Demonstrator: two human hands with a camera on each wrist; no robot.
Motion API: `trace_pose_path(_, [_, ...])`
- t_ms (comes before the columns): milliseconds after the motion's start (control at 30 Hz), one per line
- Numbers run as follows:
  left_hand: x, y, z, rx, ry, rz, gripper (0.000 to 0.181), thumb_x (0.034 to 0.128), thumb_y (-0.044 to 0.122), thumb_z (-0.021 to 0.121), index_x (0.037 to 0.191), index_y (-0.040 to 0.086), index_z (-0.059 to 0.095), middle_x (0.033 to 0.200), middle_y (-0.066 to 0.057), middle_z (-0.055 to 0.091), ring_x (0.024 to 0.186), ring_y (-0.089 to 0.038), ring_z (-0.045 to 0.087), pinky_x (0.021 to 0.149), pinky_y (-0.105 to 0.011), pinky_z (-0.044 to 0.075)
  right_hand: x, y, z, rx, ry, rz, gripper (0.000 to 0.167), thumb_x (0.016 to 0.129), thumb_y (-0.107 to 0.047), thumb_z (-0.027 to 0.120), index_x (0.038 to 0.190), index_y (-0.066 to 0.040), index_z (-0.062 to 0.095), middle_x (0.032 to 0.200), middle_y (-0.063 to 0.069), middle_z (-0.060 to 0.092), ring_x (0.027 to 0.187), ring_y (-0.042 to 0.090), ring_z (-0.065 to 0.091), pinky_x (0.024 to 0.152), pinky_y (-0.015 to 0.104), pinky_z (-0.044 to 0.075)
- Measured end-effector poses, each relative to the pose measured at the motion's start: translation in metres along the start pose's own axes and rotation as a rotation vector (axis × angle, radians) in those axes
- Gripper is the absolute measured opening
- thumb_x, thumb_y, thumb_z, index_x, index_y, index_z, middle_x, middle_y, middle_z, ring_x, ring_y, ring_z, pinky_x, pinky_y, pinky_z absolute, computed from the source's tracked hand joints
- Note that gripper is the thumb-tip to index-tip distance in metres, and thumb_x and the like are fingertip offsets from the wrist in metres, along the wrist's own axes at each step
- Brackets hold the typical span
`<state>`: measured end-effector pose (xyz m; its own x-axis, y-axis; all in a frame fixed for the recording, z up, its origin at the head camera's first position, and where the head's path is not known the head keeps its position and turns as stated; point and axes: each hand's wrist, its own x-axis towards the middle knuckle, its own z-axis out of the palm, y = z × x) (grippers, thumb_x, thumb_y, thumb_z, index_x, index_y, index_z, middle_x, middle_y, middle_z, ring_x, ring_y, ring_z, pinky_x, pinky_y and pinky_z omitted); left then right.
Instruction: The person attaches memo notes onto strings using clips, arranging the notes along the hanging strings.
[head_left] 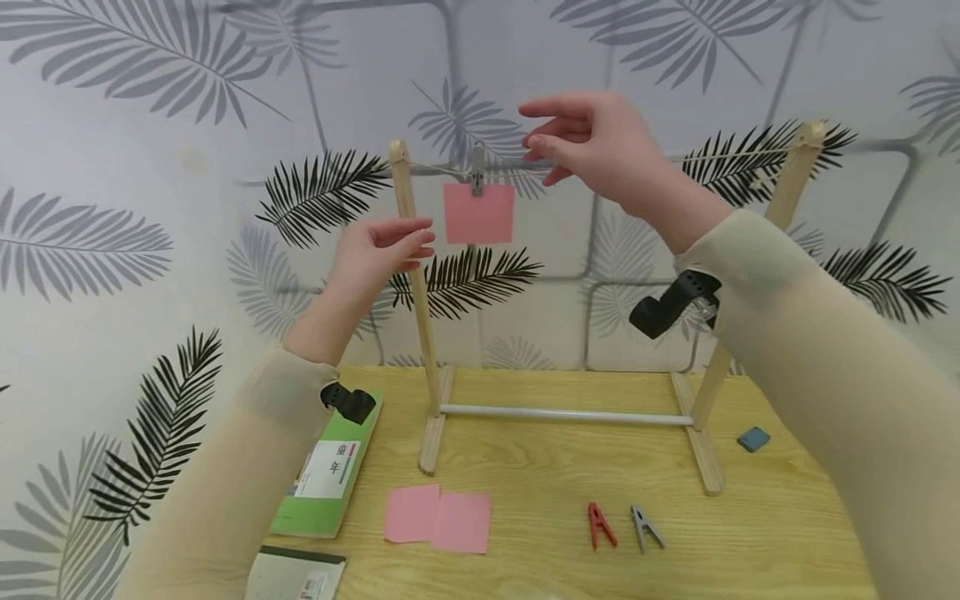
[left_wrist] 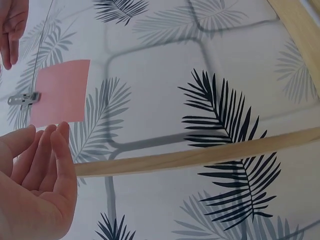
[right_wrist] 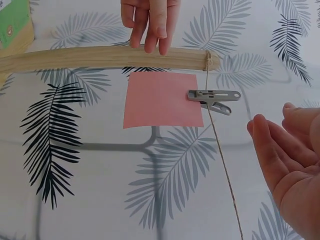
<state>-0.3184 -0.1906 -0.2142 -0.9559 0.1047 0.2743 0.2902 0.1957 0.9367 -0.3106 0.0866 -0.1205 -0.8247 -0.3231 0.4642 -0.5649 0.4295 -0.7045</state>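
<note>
A pink paper square [head_left: 480, 215] hangs from a string, held at its top edge by a grey clothespin [head_left: 477, 171]. My left hand [head_left: 382, 247] is just left of the paper, beside the wooden post, its fingers loosely bent and holding nothing. To the right of the clothespin, above the string [right_wrist: 223, 165], my right hand [head_left: 592, 146] is raised with relaxed fingers, apart from pin and paper. In the right wrist view a gap separates that hand from the clothespin [right_wrist: 215, 97].
A wooden frame with a white crossbar [head_left: 566, 414] stands on the table. Nearer lie two pink papers [head_left: 461, 522], a red clothespin [head_left: 600, 525] and a grey one [head_left: 647, 527]. A green book [head_left: 318, 492] and a notebook [head_left: 296, 575] are left; a small blue object [head_left: 753, 439] is right.
</note>
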Motion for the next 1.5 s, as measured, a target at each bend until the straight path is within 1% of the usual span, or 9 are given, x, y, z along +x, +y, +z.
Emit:
trace_pose_path(300, [-0.016, -0.003, 0.010, 0.025, -0.042, 0.005, 0.036, 0.0979, 0.023, 0.063, 0.132, 0.011, 0.065, 0.126, -0.009, 0.069, 0.092, -0.005, 0.070, 0.088, -0.030, 0.057, -0.038, 0.007, -0.019, 0.025, -0.011, -0.053, 0.042, 0.098, -0.017, 0.062, 0.139, -0.014, 0.057, 0.108, 0.003, 0.071, 0.094, 0.012, 0.069, 0.072, 0.025, 0.058])
trace_pose_path(467, [-0.024, -0.004, 0.017, 0.048, -0.091, 0.018, 0.038, 0.0984, 0.023, 0.063, 0.134, 0.012, 0.062, 0.127, -0.010, 0.068, 0.094, -0.005, 0.071, 0.083, -0.025, 0.057, -0.060, 0.022, -0.027, -0.028, -0.013, -0.044, 0.040, 0.099, -0.017, 0.060, 0.139, -0.014, 0.058, 0.108, 0.002, 0.073, 0.090, 0.008, 0.071, 0.070, 0.025, 0.058])
trace_pose_path(700, [-0.038, -0.013, 0.025, 0.058, -0.143, 0.046, 0.036, 0.0974, 0.019, 0.065, 0.132, 0.010, 0.063, 0.104, 0.002, 0.075, 0.093, -0.009, 0.071, 0.080, -0.024, 0.057, -0.090, 0.053, -0.027, -0.068, -0.024, -0.006, 0.039, 0.099, -0.019, 0.061, 0.138, -0.015, 0.058, 0.104, -0.004, 0.074, 0.083, 0.008, 0.071, 0.068, 0.027, 0.059])
trace_pose_path(767, [-0.041, -0.018, 0.029, 0.065, -0.162, 0.045, 0.036, 0.0974, 0.018, 0.065, 0.133, 0.011, 0.062, 0.100, 0.006, 0.074, 0.093, -0.011, 0.071, 0.080, -0.026, 0.057, -0.100, 0.063, -0.027, -0.070, -0.037, 0.014, 0.040, 0.100, -0.018, 0.060, 0.139, -0.015, 0.057, 0.105, -0.003, 0.074, 0.082, 0.009, 0.071, 0.068, 0.027, 0.059])
trace_pose_path(867, [-0.044, -0.028, 0.036, 0.069, -0.181, 0.035, 0.037, 0.0966, 0.018, 0.066, 0.133, 0.011, 0.062, 0.101, 0.003, 0.074, 0.093, -0.012, 0.071, 0.083, -0.031, 0.057, -0.114, 0.078, -0.028, -0.084, -0.050, 0.057, 0.041, 0.100, -0.019, 0.060, 0.141, -0.017, 0.056, 0.109, -0.001, 0.074, 0.082, 0.008, 0.071, 0.068, 0.027, 0.059])
trace_pose_path(1033, [-0.051, -0.048, 0.045, 0.055, -0.199, 0.007, 0.038, 0.0954, 0.017, 0.067, 0.132, 0.010, 0.062, 0.113, -0.013, 0.073, 0.094, -0.013, 0.072, 0.089, -0.041, 0.056, -0.130, 0.099, -0.028, -0.094, -0.063, 0.112, 0.041, 0.100, -0.022, 0.059, 0.141, -0.020, 0.054, 0.112, 0.002, 0.073, 0.082, 0.009, 0.071, 0.069, 0.028, 0.058])
trace_pose_path(1133, [-0.056, -0.060, 0.050, 0.050, -0.214, -0.026, 0.040, 0.0956, 0.017, 0.067, 0.134, 0.009, 0.060, 0.118, -0.018, 0.071, 0.096, -0.014, 0.072, 0.089, -0.040, 0.056, -0.137, 0.111, -0.025, -0.077, -0.077, 0.126, 0.042, 0.101, -0.020, 0.058, 0.142, -0.018, 0.053, 0.113, 0.005, 0.073, 0.082, 0.010, 0.070, 0.069, 0.028, 0.058])
trace_pose_path(1367, [-0.067, -0.087, 0.057, 0.070, -0.245, -0.069, 0.041, 0.0962, 0.016, 0.066, 0.136, 0.009, 0.058, 0.117, -0.017, 0.070, 0.099, -0.018, 0.071, 0.085, -0.035, 0.055, -0.160, 0.139, -0.011, -0.032, -0.127, 0.109, 0.045, 0.102, -0.015, 0.057, 0.145, -0.009, 0.048, 0.118, 0.020, 0.068, 0.082, 0.006, 0.070, 0.067, 0.028, 0.058])
trace_pose_path(1500, [-0.073, -0.102, 0.062, 0.089, -0.280, -0.091, 0.042, 0.0967, 0.016, 0.065, 0.137, 0.008, 0.057, 0.117, -0.016, 0.071, 0.103, -0.023, 0.070, 0.087, -0.035, 0.055, -0.177, 0.156, 0.000, -0.002, -0.127, 0.123, 0.045, 0.101, -0.013, 0.058, 0.145, -0.008, 0.049, 0.116, 0.020, 0.069, 0.082, 0.005, 0.069, 0.066, 0.029, 0.058])
